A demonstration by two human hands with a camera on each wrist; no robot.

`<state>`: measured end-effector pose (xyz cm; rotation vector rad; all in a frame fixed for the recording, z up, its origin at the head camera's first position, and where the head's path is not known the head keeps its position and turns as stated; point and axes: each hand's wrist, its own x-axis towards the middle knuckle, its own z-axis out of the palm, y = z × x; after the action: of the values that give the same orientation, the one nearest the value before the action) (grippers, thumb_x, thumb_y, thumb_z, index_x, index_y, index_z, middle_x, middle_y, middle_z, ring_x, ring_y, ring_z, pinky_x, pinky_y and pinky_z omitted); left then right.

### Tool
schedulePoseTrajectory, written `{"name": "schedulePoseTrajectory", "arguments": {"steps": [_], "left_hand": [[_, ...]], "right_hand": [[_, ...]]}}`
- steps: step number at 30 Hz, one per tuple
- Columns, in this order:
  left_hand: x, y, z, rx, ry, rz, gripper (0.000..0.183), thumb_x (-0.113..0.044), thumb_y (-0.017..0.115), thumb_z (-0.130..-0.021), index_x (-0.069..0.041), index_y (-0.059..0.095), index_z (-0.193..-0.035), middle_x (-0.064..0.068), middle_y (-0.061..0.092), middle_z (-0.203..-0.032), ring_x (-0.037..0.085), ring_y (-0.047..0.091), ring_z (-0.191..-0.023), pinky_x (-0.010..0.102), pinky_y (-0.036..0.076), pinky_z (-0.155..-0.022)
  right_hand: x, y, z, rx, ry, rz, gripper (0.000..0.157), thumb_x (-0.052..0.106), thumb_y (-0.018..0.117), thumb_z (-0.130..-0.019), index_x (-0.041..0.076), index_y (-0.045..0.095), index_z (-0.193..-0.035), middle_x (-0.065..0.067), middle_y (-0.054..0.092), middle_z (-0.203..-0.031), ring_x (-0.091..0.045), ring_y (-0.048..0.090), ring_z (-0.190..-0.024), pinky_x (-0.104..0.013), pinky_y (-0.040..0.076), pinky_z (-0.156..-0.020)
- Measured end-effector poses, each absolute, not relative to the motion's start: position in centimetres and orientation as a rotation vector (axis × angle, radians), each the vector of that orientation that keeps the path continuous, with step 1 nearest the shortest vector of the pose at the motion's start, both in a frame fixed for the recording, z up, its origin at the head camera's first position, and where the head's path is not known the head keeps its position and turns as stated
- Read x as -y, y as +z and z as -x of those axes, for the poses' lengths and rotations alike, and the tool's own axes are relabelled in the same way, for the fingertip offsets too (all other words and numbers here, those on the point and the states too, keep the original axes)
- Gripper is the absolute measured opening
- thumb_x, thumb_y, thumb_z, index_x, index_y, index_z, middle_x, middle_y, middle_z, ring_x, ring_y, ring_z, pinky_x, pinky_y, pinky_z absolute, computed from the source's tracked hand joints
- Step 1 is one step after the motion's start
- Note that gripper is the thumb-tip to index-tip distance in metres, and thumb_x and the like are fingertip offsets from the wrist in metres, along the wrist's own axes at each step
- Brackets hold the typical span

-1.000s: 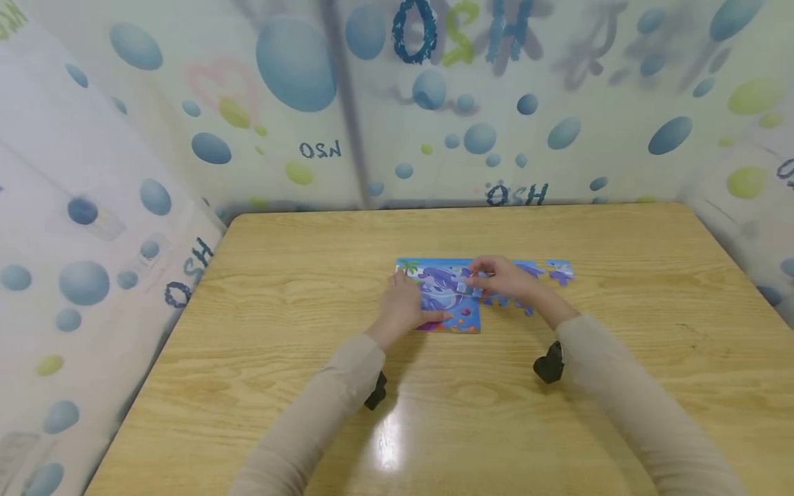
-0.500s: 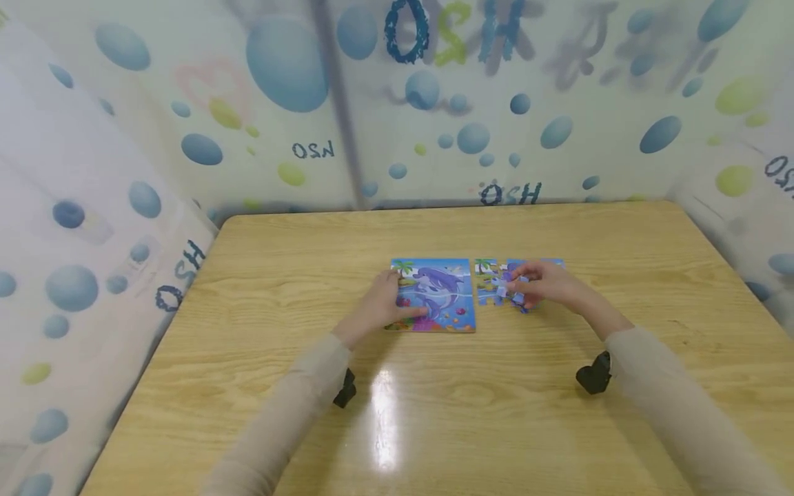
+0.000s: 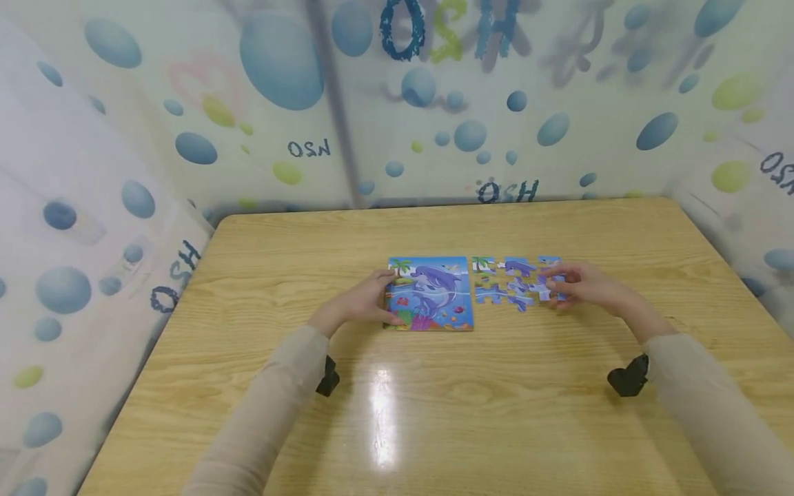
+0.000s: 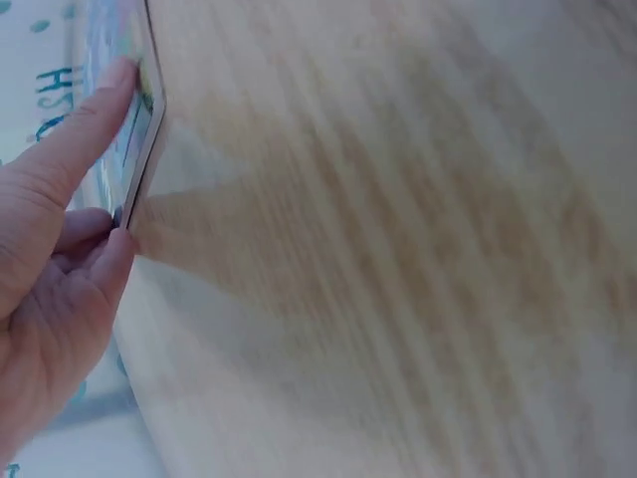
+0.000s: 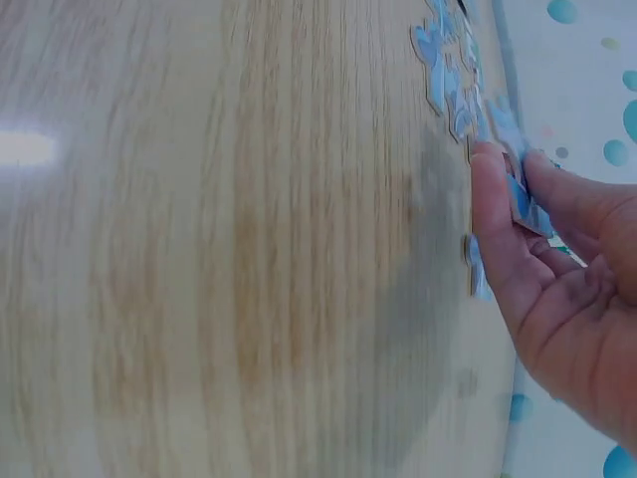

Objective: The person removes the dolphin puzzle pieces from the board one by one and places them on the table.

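Observation:
A square dolphin picture board (image 3: 431, 293) lies flat at the middle of the table. My left hand (image 3: 360, 300) rests at its left edge; in the left wrist view the thumb (image 4: 80, 129) lies over the board's corner and the other fingers touch its side. To the board's right, several loose jigsaw pieces (image 3: 518, 267) with dolphin and palm parts lie in rough rows. My right hand (image 3: 586, 286) is over the right end of these rows. Between its thumb and fingers it pinches a blue jigsaw piece (image 5: 532, 214), tilted, just above the other pieces.
The wooden table (image 3: 459, 413) stretches around the board and pieces. Behind and at the sides hangs a pale curtain (image 3: 372, 103) with blue and green dots. A black wrist device (image 3: 628, 376) shows below the right sleeve, another (image 3: 327, 377) at the left.
The right hand has moved right, from over the board to the right end of the loose pieces, carrying a piece. The left hand has drawn back leftward to the board's edge.

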<state>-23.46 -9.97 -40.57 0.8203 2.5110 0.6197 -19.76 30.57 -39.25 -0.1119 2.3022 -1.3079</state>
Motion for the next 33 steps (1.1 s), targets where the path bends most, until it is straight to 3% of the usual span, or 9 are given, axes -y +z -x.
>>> {"name": "schedulePoseTrajectory", "arguments": {"steps": [5, 7, 9, 11, 13, 15, 24, 33], "left_hand": [[10.1, -40.2, 23.6, -2.49, 0.58, -0.821, 0.094, -0.032, 0.073, -0.077, 0.006, 0.018, -0.143, 0.021, 0.015, -0.15, 0.036, 0.018, -0.139, 0.044, 0.02, -0.115], [10.1, -40.2, 23.6, -2.49, 0.58, -0.817, 0.094, -0.033, 0.072, -0.077, 0.006, 0.017, -0.143, 0.021, 0.015, -0.15, 0.036, 0.018, -0.139, 0.045, 0.02, -0.115], [10.1, -40.3, 23.6, -2.491, 0.577, -0.811, 0.094, -0.033, 0.072, -0.077, 0.005, 0.018, -0.143, 0.021, 0.014, -0.15, 0.036, 0.018, -0.139, 0.045, 0.019, -0.115], [10.0, -40.4, 23.6, -2.489, 0.576, -0.803, 0.094, -0.033, 0.072, -0.077, 0.005, 0.018, -0.143, 0.021, 0.014, -0.151, 0.036, 0.017, -0.139, 0.045, 0.019, -0.115], [10.0, -40.4, 23.5, -2.488, 0.57, -0.796, 0.093, -0.032, 0.072, -0.077, 0.005, 0.018, -0.143, 0.022, 0.014, -0.15, 0.036, 0.018, -0.139, 0.045, 0.02, -0.115], [9.9, -40.4, 23.5, -2.482, 0.57, -0.785, 0.093, -0.032, 0.072, -0.077, 0.004, 0.017, -0.143, 0.022, 0.013, -0.151, 0.036, 0.017, -0.139, 0.045, 0.02, -0.115], [9.9, -40.1, 23.1, -2.466, 0.588, -0.76, 0.093, -0.031, 0.072, -0.077, 0.005, 0.016, -0.143, 0.022, 0.012, -0.151, 0.036, 0.016, -0.139, 0.044, 0.019, -0.115], [10.0, -40.2, 23.0, -2.471, 0.611, -0.762, 0.093, -0.032, 0.071, -0.077, 0.005, 0.016, -0.143, 0.022, 0.012, -0.151, 0.036, 0.016, -0.139, 0.044, 0.019, -0.115]], "right_hand": [[-31.5, -39.3, 19.5, -2.355, -1.261, 0.03, 0.054, 0.02, 0.053, -0.093, -0.012, 0.034, -0.132, -0.032, 0.052, -0.118, -0.001, 0.063, -0.079, -0.026, 0.057, -0.074], [-31.8, -39.4, 19.5, -2.373, -1.255, -0.02, 0.059, 0.023, 0.055, -0.092, -0.014, 0.033, -0.131, -0.033, 0.049, -0.122, 0.002, 0.061, -0.078, -0.024, 0.057, -0.074], [-31.9, -39.5, 19.5, -2.375, -1.267, -0.077, 0.061, 0.024, 0.058, -0.09, -0.015, 0.033, -0.13, -0.027, 0.056, -0.113, 0.003, 0.06, -0.076, -0.023, 0.057, -0.073], [-31.9, -39.6, 19.4, -2.372, -1.277, -0.129, 0.063, 0.024, 0.061, -0.088, -0.015, 0.034, -0.129, -0.011, 0.063, -0.098, 0.003, 0.06, -0.073, -0.021, 0.056, -0.07], [-31.8, -39.8, 19.4, -2.377, -1.272, -0.171, 0.065, 0.025, 0.064, -0.086, -0.015, 0.036, -0.128, 0.005, 0.062, -0.087, 0.002, 0.059, -0.07, -0.02, 0.056, -0.067], [-31.7, -40.0, 19.3, -2.402, -1.228, -0.191, 0.064, 0.027, 0.065, -0.084, -0.014, 0.039, -0.126, 0.009, 0.061, -0.082, 0.002, 0.058, -0.067, -0.02, 0.056, -0.064], [-31.0, -40.2, 19.2, -2.524, -1.024, -0.243, 0.064, 0.038, 0.065, -0.082, -0.011, 0.045, -0.119, -0.022, 0.056, -0.107, -0.008, 0.057, -0.071, -0.023, 0.054, -0.064], [-30.1, -39.3, 19.5, -2.534, -0.905, -0.296, 0.063, 0.036, 0.064, -0.083, -0.012, 0.042, -0.118, -0.026, 0.054, -0.107, -0.016, 0.061, -0.075, -0.028, 0.052, -0.066]]}}
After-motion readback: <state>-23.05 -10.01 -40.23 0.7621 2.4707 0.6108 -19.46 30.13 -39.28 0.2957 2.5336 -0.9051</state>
